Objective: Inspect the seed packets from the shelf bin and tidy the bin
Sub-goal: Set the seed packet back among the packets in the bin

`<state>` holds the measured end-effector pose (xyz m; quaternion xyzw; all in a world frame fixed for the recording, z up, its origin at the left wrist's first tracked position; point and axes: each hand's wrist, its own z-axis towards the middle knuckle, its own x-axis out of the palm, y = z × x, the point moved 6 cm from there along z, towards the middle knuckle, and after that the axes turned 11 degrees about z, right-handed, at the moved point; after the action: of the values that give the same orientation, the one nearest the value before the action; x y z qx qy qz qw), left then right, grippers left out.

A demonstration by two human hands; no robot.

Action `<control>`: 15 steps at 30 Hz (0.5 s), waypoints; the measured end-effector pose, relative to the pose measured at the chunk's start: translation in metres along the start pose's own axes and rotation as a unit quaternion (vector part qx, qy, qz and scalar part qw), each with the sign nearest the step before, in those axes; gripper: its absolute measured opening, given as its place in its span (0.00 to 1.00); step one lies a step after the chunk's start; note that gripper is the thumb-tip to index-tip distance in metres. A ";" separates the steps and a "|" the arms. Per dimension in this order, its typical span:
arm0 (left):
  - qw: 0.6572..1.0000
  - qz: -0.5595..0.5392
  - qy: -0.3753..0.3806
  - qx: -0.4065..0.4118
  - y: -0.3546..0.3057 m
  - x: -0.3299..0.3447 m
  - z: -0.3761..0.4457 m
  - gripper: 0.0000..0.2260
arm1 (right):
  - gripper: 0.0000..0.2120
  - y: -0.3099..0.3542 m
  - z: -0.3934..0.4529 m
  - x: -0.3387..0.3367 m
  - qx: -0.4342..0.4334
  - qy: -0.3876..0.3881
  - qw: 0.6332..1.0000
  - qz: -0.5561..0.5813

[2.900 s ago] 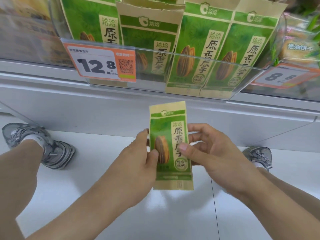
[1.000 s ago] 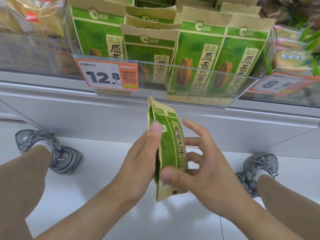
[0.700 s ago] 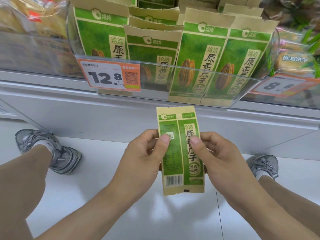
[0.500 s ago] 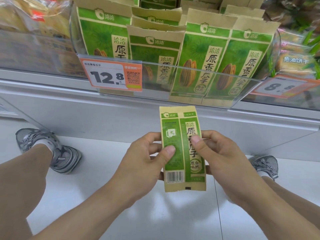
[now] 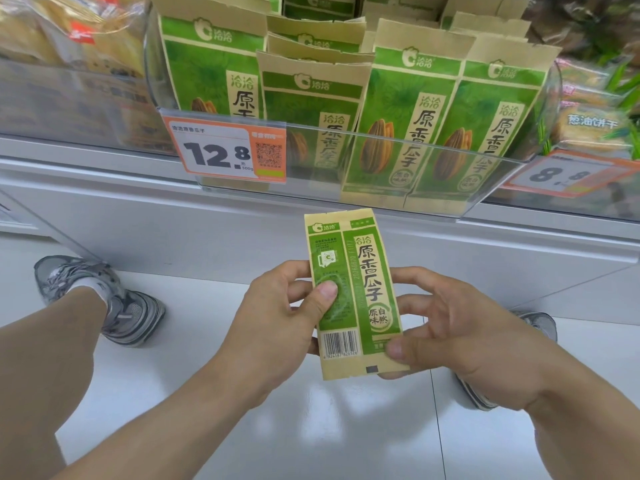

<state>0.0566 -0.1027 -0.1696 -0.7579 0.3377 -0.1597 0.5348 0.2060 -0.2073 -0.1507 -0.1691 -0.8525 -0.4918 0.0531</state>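
Packet (image 5: 353,292) held upright below the shelf bin (image 5: 346,161), barcode side facing the viewer, presumably for checking print. Left hand (image 5: 277,320) pinches its left edge, thumb on the face; right hand (image 5: 446,327) pinches the lower right corner.

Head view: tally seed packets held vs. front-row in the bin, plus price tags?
Green-and-tan paper seed packet, gripped by left hand and right hand: 1
Front-row packets in clear plastic bin: 4
Orange price tags: 2
Total: 7

Rear packets (image 5: 322,29) hide behind front ones — tops cropped — neighbouring price tag (image 5: 562,174) blurred.
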 end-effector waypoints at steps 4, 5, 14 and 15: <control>1.000 0.006 -0.027 -0.004 -0.003 -0.002 -0.001 0.10 | 0.30 0.000 0.001 -0.002 -0.006 -0.022 1.000 0.002; 0.998 0.020 -0.059 -0.001 -0.002 -0.006 0.000 0.12 | 0.30 0.000 0.001 -0.004 -0.010 -0.034 0.999 0.002; 0.950 0.274 -0.111 0.106 -0.010 0.008 -0.020 0.27 | 0.30 -0.004 0.003 0.018 -0.098 -0.092 0.989 -0.060; 0.961 0.242 -0.099 0.090 -0.007 0.009 -0.019 0.29 | 0.29 -0.006 0.004 0.024 -0.107 -0.086 0.988 -0.068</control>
<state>0.0535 -0.1211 -0.1572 -0.6143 0.4402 0.0207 0.6546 0.1821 -0.2010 -0.1515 -0.1573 -0.8058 -0.5663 -0.0726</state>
